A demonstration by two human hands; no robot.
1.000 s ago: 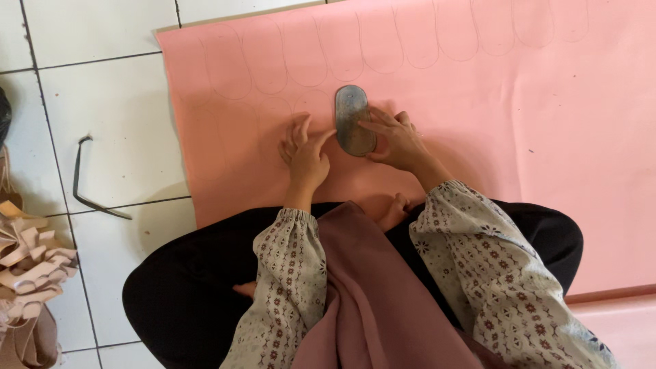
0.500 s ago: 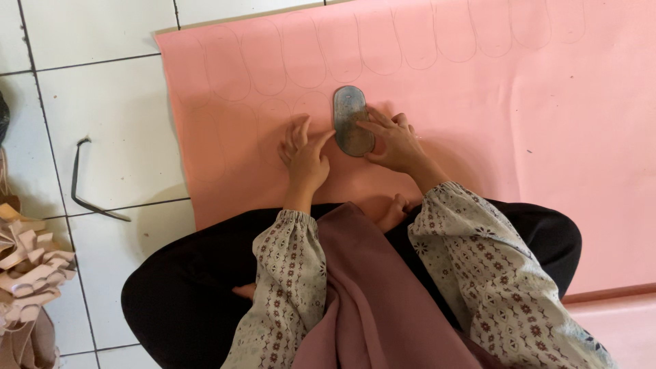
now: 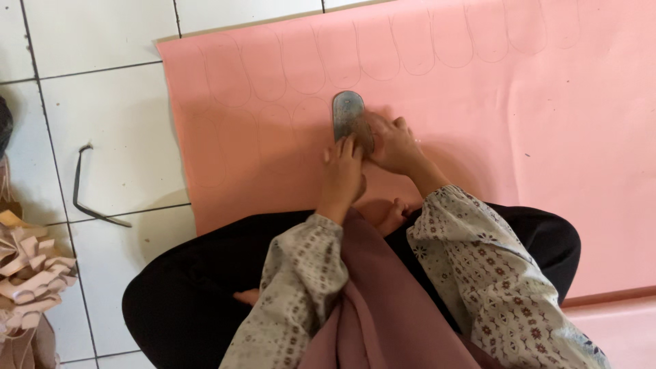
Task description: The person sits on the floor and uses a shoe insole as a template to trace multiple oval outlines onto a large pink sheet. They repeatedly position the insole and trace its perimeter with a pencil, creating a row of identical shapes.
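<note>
A grey oval template point(image 3: 348, 116) is being pressed flat on the pink sheet point(image 3: 547, 150) by the left hand point(image 3: 342, 174) and traced by the right hand point(image 3: 393, 143), whose grip is hidden; next, the template should be shifted beside this outline

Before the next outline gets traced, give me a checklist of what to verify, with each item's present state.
1. Grey sole-shaped template lies flat on the pink sheet: ok.
2. Left hand presses on the template's lower end: ok.
3. Right hand is at the template's right edge: ok; any pen in it: cannot tell.
4. Template sits beside the last traced outline without covering it: ok.
5. Sheet is smooth around the template, no folds: ok.
6. Bent metal rod on the tile floor is off the sheet: ok.
</note>
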